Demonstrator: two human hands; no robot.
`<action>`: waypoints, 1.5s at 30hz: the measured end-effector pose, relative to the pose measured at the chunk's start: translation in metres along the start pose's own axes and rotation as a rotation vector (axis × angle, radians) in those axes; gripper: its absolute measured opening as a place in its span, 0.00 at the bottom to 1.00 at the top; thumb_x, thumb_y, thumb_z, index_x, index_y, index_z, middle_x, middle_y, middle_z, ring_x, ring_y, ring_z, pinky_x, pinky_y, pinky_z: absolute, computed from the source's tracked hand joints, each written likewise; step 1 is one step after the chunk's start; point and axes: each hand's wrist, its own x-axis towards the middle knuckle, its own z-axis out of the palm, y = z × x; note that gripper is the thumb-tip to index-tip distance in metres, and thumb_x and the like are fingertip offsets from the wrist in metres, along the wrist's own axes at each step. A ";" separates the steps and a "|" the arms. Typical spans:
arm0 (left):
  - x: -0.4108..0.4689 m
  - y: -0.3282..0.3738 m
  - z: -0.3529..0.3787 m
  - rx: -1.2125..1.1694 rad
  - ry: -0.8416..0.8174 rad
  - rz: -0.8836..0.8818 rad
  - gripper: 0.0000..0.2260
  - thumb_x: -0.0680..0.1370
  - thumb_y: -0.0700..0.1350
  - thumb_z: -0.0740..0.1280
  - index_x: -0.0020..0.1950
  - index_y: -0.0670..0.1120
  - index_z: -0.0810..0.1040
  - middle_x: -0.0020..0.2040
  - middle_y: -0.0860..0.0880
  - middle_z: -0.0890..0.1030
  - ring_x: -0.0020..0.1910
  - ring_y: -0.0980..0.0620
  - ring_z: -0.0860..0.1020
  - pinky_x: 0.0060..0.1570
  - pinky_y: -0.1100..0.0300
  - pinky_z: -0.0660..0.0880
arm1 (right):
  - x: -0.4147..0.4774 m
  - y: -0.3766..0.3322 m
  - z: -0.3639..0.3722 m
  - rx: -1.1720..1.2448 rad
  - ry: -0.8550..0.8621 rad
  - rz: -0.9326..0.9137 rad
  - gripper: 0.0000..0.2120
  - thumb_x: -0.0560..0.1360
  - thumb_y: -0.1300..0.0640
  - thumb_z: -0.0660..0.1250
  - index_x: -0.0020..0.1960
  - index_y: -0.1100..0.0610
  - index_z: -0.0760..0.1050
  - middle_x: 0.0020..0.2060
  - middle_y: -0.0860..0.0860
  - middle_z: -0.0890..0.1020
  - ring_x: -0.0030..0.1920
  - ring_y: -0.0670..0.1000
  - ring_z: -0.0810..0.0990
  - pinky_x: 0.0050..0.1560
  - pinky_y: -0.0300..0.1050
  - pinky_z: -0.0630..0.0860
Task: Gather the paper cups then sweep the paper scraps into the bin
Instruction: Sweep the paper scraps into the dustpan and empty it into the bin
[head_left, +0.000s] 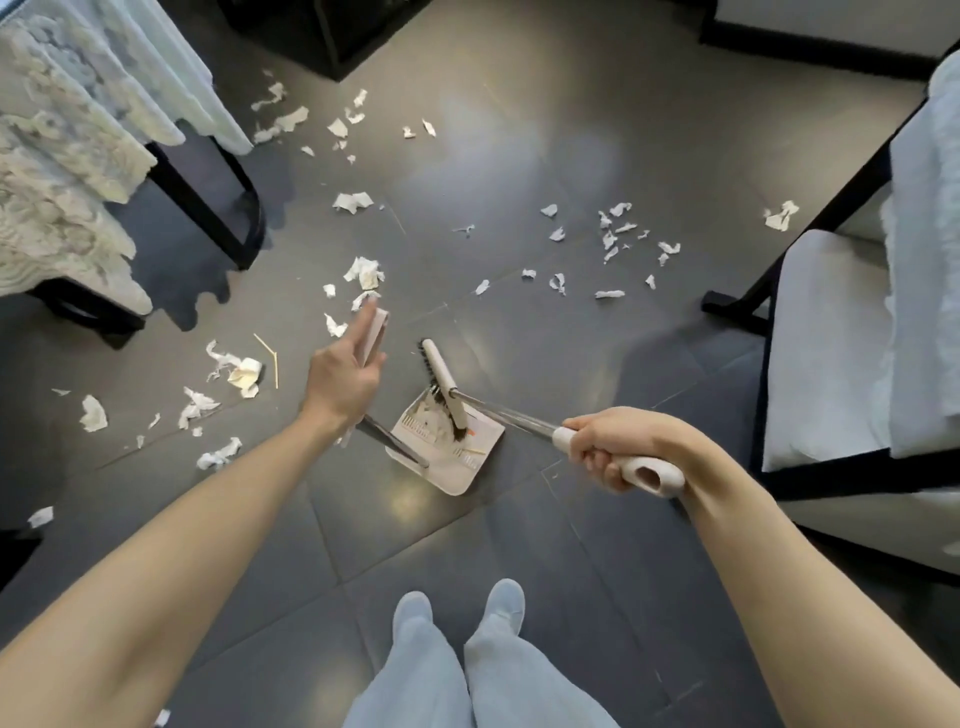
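Head cam looks straight down at a dark tiled floor (519, 545) with torn paper scraps (363, 273) scattered all over it, mostly left of centre, up toward the far side, and in a looser bunch (613, 244) off to the right. Right hand (610, 449) has its grip closed around the white handle of a broom (441, 379), whose dark bristles sit inside a pale dustpan (452, 449) resting on the floor in the middle. A few scraps and something thin and orange already lie in the pan. Left hand (345, 376) is wrapped loosely round the dustpan's upright handle (375, 332), fingers curled on it; can't tell how firm that hold is. Two thin wooden sticks (270, 358) lie on the floor to the left near a crumpled scrap. A lace-covered table (67, 156) fills the far left corner, and a chair (841, 322) with a light cushion stands on the right. The person's pale trouser legs and shoes (457, 608) show at the near edge.
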 end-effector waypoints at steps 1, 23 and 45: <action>0.006 0.001 -0.002 -0.006 0.016 -0.008 0.29 0.78 0.43 0.67 0.75 0.59 0.61 0.47 0.44 0.81 0.44 0.44 0.77 0.44 0.63 0.66 | -0.003 -0.007 -0.005 0.046 0.003 -0.011 0.23 0.77 0.68 0.54 0.71 0.62 0.65 0.23 0.49 0.67 0.18 0.42 0.63 0.18 0.31 0.61; 0.302 0.044 -0.002 -0.128 -0.119 0.133 0.31 0.76 0.36 0.67 0.75 0.56 0.64 0.61 0.49 0.80 0.59 0.45 0.79 0.53 0.75 0.64 | 0.082 -0.233 -0.128 0.276 0.357 -0.154 0.31 0.76 0.70 0.55 0.76 0.50 0.59 0.27 0.52 0.68 0.17 0.43 0.65 0.18 0.31 0.64; 0.452 0.047 0.016 -0.253 -0.323 0.185 0.32 0.77 0.37 0.65 0.71 0.68 0.63 0.57 0.73 0.73 0.57 0.72 0.74 0.58 0.77 0.64 | 0.151 -0.305 -0.092 0.516 0.098 0.095 0.31 0.77 0.70 0.59 0.75 0.47 0.60 0.23 0.49 0.67 0.19 0.43 0.63 0.17 0.33 0.62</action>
